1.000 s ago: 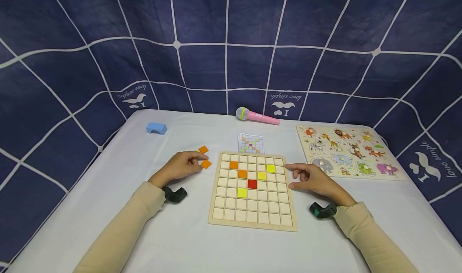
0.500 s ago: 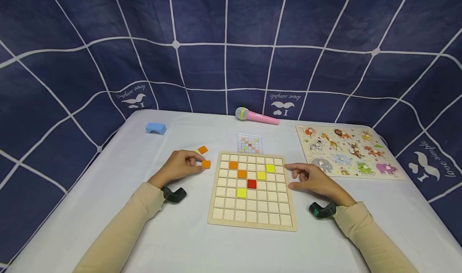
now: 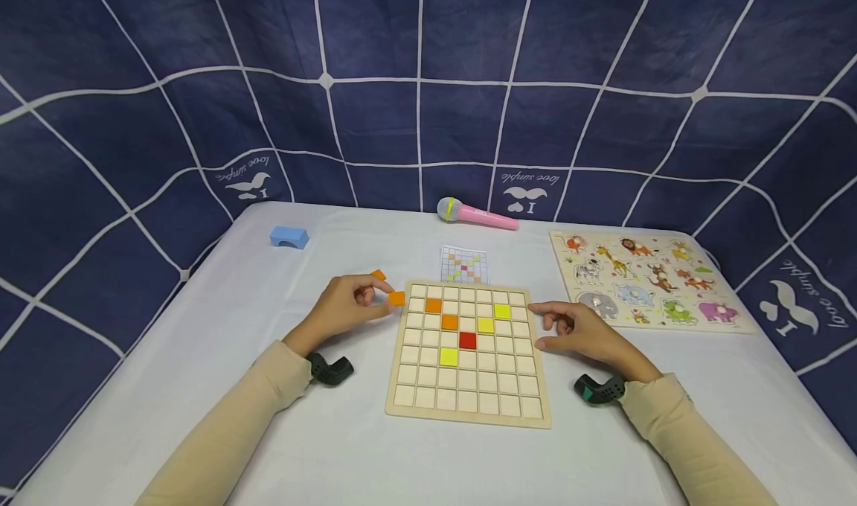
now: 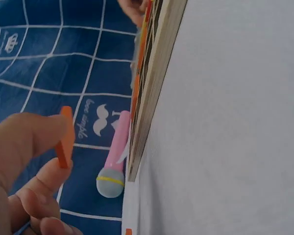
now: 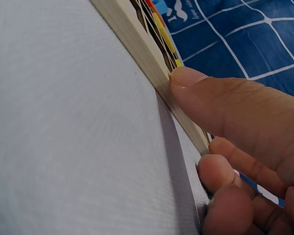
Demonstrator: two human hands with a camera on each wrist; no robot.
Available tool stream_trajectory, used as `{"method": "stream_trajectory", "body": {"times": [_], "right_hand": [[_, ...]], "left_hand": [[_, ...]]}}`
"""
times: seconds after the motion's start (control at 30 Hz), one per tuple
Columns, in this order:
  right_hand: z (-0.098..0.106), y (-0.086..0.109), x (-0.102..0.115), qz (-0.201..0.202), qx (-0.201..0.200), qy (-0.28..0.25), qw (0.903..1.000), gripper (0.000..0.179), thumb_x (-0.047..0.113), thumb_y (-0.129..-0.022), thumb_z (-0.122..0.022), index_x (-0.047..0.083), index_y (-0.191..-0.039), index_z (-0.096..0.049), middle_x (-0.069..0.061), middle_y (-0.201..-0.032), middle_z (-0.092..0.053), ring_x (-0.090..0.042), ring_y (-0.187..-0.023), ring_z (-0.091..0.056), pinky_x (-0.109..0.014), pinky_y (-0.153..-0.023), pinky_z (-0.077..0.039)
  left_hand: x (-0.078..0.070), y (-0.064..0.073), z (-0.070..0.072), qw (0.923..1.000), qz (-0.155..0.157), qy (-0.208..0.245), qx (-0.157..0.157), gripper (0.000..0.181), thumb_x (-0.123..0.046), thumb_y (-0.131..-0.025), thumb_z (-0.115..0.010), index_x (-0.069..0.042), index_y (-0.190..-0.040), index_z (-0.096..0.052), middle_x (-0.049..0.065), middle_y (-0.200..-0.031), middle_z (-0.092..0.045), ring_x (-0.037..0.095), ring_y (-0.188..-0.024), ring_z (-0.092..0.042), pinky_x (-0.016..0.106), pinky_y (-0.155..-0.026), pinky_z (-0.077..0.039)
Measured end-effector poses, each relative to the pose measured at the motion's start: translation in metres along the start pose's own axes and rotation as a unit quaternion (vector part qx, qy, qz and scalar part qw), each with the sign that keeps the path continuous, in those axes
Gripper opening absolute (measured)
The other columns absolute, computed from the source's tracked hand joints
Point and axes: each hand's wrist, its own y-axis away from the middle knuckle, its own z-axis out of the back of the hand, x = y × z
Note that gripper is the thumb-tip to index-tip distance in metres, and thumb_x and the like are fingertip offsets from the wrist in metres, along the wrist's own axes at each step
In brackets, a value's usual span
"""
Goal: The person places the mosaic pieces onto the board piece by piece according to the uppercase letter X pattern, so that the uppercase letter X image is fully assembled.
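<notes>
My left hand [image 3: 343, 305] pinches an orange square tile [image 3: 397, 298] between thumb and index finger, at the upper left edge of the wooden grid board [image 3: 469, 417]. In the left wrist view the tile [image 4: 65, 139] stands edge-on between the fingertips. My right hand [image 3: 581, 332] rests at the board's right edge, thumb and index fingertip right at its side; the right wrist view has the thumb [image 5: 188, 81] against the rim. On the board lie two orange tiles [image 3: 434, 306], a red tile [image 3: 467, 341] in the middle and three yellow tiles [image 3: 449, 357].
Another orange tile [image 3: 379, 274] lies on the table, partly hidden behind the left hand. A printed pattern card [image 3: 465, 266] sits just beyond the board. Farther back are a pink toy microphone [image 3: 483, 217] and a blue arch block [image 3: 289, 237]. An animal puzzle board [image 3: 643, 283] lies at right.
My left hand has picked up the nearer orange tile from the table and carried it right, to the board's edge. The right hand stays where it was.
</notes>
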Motion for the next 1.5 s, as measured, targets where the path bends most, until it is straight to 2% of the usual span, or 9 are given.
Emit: {"method": "stream_trajectory", "body": {"times": [0.13, 0.33, 0.6, 0.73, 0.9, 1.23, 1.5], "right_hand": [[0.000, 0.000, 0.000, 0.001, -0.001, 0.000, 1.0000, 0.061, 0.004, -0.087, -0.089, -0.011, -0.140, -0.064, -0.009, -0.097, -0.061, -0.008, -0.068, -0.045, -0.023, -0.060, -0.038], [0.000, -0.001, -0.002, 0.001, -0.001, -0.001, 1.0000, 0.061, 0.003, -0.086, -0.089, -0.011, -0.140, -0.064, -0.009, -0.097, -0.060, -0.008, -0.067, -0.045, -0.023, -0.060, -0.038], [0.000, -0.001, -0.002, -0.002, -0.003, -0.003, 1.0000, 0.061, 0.002, -0.086, -0.090, -0.011, -0.140, -0.064, -0.008, -0.097, -0.061, -0.008, -0.067, -0.045, -0.023, -0.060, -0.037], [0.000, -0.001, -0.003, -0.002, -0.001, -0.001, 1.0000, 0.061, 0.001, -0.085, -0.090, -0.011, -0.139, -0.064, -0.008, -0.096, -0.061, -0.007, -0.067, -0.045, -0.022, -0.060, -0.038], [0.000, -0.002, -0.003, 0.001, 0.001, 0.002, 1.0000, 0.060, 0.000, -0.086, -0.089, -0.012, -0.139, -0.064, -0.008, -0.096, -0.060, -0.006, -0.067, -0.045, -0.022, -0.059, -0.037], [0.000, -0.002, -0.004, 0.006, 0.001, 0.004, 1.0000, 0.059, 0.000, -0.086, -0.089, -0.012, -0.139, -0.065, -0.008, -0.096, -0.060, -0.006, -0.067, -0.045, -0.022, -0.059, -0.037], [0.000, -0.001, -0.001, 0.001, -0.001, 0.006, 1.0000, 0.059, 0.002, -0.086, -0.089, -0.011, -0.139, -0.064, -0.008, -0.097, -0.061, -0.008, -0.068, -0.046, -0.023, -0.060, -0.037]], "left_hand": [[-0.011, 0.000, -0.004, 0.9998, -0.014, -0.014, 0.002, 0.024, -0.017, -0.085, -0.090, -0.011, -0.107, -0.082, -0.005, -0.071, -0.050, 0.012, -0.063, -0.045, 0.027, -0.063, -0.036], [-0.030, 0.004, -0.014, 0.9985, -0.031, -0.043, 0.010, 0.025, -0.025, -0.084, -0.092, -0.017, -0.106, -0.083, -0.007, -0.072, -0.051, 0.012, -0.063, -0.046, 0.027, -0.061, -0.036], [-0.057, 0.009, -0.028, 0.9956, -0.066, -0.066, -0.002, 0.025, -0.030, -0.083, -0.093, -0.021, -0.104, -0.083, -0.011, -0.069, -0.049, 0.009, -0.064, -0.048, 0.027, -0.060, -0.034], [-0.069, 0.010, -0.035, 0.9952, -0.073, -0.065, 0.009, 0.026, -0.029, -0.083, -0.094, -0.020, -0.104, -0.084, -0.012, -0.069, -0.049, 0.009, -0.063, -0.047, 0.026, -0.060, -0.033], [-0.083, 0.010, -0.047, 0.9952, -0.071, -0.056, 0.037, 0.025, -0.029, -0.083, -0.092, -0.021, -0.105, -0.084, -0.013, -0.069, -0.050, 0.007, -0.063, -0.046, 0.026, -0.061, -0.035], [-0.092, 0.001, -0.075, 0.9899, -0.099, -0.053, 0.085, 0.025, -0.031, -0.086, -0.091, -0.021, -0.108, -0.084, -0.013, -0.067, -0.051, 0.002, -0.064, -0.046, 0.024, -0.062, -0.034], [-0.096, -0.005, -0.090, 0.9852, -0.108, -0.083, 0.104, 0.021, -0.033, -0.090, -0.087, -0.023, -0.107, -0.083, -0.018, -0.065, -0.049, 0.002, -0.064, -0.047, 0.026, -0.063, -0.039]]}}
